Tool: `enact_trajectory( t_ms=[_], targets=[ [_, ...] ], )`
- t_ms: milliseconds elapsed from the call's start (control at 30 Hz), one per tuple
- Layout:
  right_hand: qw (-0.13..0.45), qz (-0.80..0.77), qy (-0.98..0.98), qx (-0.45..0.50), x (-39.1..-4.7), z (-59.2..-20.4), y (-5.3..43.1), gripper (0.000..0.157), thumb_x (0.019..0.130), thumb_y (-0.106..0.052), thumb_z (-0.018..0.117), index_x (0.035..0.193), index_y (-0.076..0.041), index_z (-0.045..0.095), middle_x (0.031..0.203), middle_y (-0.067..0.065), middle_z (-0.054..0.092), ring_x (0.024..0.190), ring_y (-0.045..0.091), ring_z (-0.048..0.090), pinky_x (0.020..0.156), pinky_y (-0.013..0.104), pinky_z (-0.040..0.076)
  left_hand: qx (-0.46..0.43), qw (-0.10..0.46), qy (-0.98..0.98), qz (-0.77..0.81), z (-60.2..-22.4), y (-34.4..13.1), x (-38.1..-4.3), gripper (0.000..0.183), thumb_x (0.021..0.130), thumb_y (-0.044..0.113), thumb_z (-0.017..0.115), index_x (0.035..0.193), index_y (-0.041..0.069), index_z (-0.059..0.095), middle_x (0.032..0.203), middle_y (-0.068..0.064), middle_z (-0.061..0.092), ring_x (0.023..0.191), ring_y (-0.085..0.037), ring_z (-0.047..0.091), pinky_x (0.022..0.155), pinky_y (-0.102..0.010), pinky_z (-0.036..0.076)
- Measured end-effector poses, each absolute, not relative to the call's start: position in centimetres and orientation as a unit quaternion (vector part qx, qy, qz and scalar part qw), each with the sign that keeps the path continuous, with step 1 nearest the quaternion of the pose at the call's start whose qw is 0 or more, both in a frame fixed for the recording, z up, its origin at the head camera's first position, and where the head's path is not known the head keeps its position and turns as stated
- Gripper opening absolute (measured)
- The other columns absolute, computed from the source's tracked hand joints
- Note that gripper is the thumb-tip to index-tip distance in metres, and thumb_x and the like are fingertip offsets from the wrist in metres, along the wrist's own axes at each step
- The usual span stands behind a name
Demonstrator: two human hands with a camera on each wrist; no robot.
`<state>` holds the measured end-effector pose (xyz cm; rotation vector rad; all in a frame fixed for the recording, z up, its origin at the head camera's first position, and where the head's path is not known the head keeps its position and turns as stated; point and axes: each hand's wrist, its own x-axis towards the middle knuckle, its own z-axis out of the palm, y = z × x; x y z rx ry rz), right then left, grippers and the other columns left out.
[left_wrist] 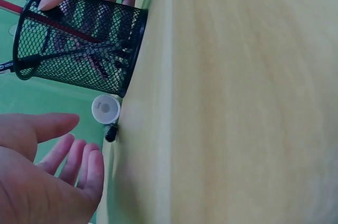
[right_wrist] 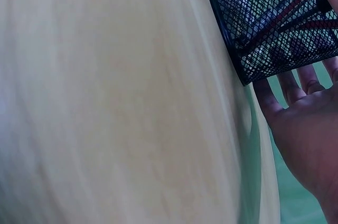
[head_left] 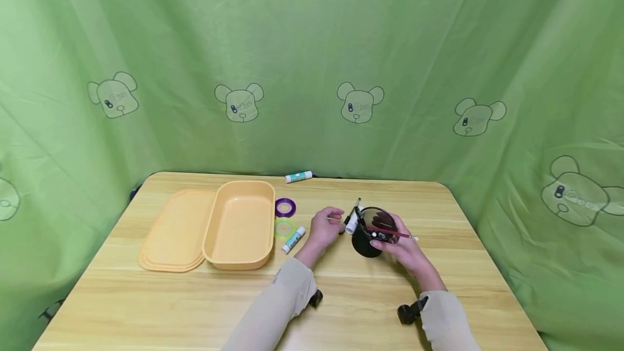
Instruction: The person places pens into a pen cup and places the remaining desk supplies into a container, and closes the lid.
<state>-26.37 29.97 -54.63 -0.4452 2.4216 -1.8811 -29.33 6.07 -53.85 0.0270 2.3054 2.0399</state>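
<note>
My right hand [head_left: 408, 251] grips a black mesh pen cup [head_left: 365, 245] around its side, thumb at the rim. The cup stands on the table, tilted little if at all, holding a red pencil [head_left: 404, 234] and several pens. In the right wrist view, the fingers lie along the far side of the mesh cup [right_wrist: 274, 28]. My left hand [head_left: 325, 229] is just left of the cup, fingers loosely bent with nothing between them. Between hand and cup lie a white glue stick [left_wrist: 105, 109] and a dark pen [left_wrist: 111, 133], both apart from the left fingertips.
Left of the hands lie another glue stick [head_left: 293, 240], a yellow-green tape roll [head_left: 284, 228] and a purple one [head_left: 285, 207]. A peach box [head_left: 239, 265] stands beside its lid [head_left: 175, 232]. A third glue stick [head_left: 298, 176] lies at the back edge before a green curtain [head_left: 302, 140].
</note>
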Motion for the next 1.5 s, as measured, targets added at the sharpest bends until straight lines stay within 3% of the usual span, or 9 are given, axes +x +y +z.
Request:
enact_trajectory(
  t_ms=[233,433,567,933,1267,1400,1500],
  targets=[
    [0.024,-0.611,0.778,-0.143,-26.4,-54.6,30.0,0.084,0.086,0.001,0.080,0.155,-0.001,0.032,0.153,0.030,0.044,0.123,0.002,0.057,0.103,0.011,0.045,0.007,0.044,0.779,0.625,-54.3,6.5,-29.3,0.051,0.072,-0.019,0.075,0.119,0.000,0.070,0.112,-0.015,0.072,0.101,-0.025,0.069,0.089,-0.029,0.061],
    [0.021,-0.610,0.779,-0.146,-26.3,-54.6,30.0,0.084,0.085,0.001,0.080,0.155,-0.002,0.033,0.152,0.030,0.046,0.125,0.005,0.058,0.102,0.012,0.046,0.020,0.022,0.849,0.528,-54.2,6.6,-29.3,0.041,0.075,-0.009,0.080,0.113,0.003,0.071,0.100,-0.007,0.075,0.085,-0.012,0.067,0.080,-0.025,0.057],
    [0.020,-0.607,0.781,-0.147,-26.3,-54.5,29.9,0.084,0.085,0.000,0.081,0.154,-0.002,0.034,0.151,0.031,0.047,0.126,0.009,0.058,0.102,0.012,0.047,0.017,0.014,0.863,0.504,-54.1,6.5,-29.5,0.038,0.077,-0.006,0.080,0.113,0.004,0.072,0.098,-0.006,0.077,0.083,-0.013,0.067,0.081,-0.028,0.056],
    [0.022,-0.603,0.784,-0.146,-26.3,-54.6,29.9,0.084,0.086,0.000,0.080,0.155,-0.002,0.034,0.151,0.030,0.048,0.129,0.014,0.058,0.102,0.011,0.046,0.036,0.015,0.890,0.454,-53.8,5.9,-29.7,0.044,0.073,-0.012,0.068,0.112,0.006,0.073,0.092,-0.003,0.074,0.079,-0.014,0.062,0.074,-0.028,0.053],
    [0.024,-0.610,0.778,-0.146,-26.3,-54.8,30.0,0.083,0.086,0.001,0.080,0.155,-0.001,0.032,0.153,0.031,0.045,0.125,0.006,0.058,0.102,0.011,0.047,0.067,0.034,0.920,0.385,-52.7,5.0,-29.2,0.026,0.089,-0.001,0.068,0.113,0.007,0.075,0.107,-0.010,0.076,0.101,-0.033,0.069,0.094,-0.044,0.057],
    [0.028,-0.614,0.775,-0.147,-26.3,-54.6,29.9,0.084,0.087,0.001,0.079,0.155,-0.002,0.031,0.154,0.030,0.043,0.125,0.004,0.057,0.102,0.011,0.046,0.074,0.040,0.925,0.372,-52.5,4.6,-29.4,0.026,0.087,-0.003,0.069,0.110,0.008,0.077,0.105,-0.010,0.076,0.099,-0.032,0.069,0.093,-0.044,0.057],
    [0.029,-0.616,0.773,-0.148,-26.2,-54.5,29.9,0.084,0.087,0.002,0.079,0.155,-0.001,0.031,0.154,0.031,0.043,0.124,0.004,0.058,0.102,0.011,0.046,0.071,0.039,0.923,0.377,-52.4,4.1,-29.6,0.028,0.085,-0.003,0.070,0.109,0.009,0.078,0.096,-0.005,0.075,0.088,-0.025,0.067,0.086,-0.038,0.057]
  ],
)
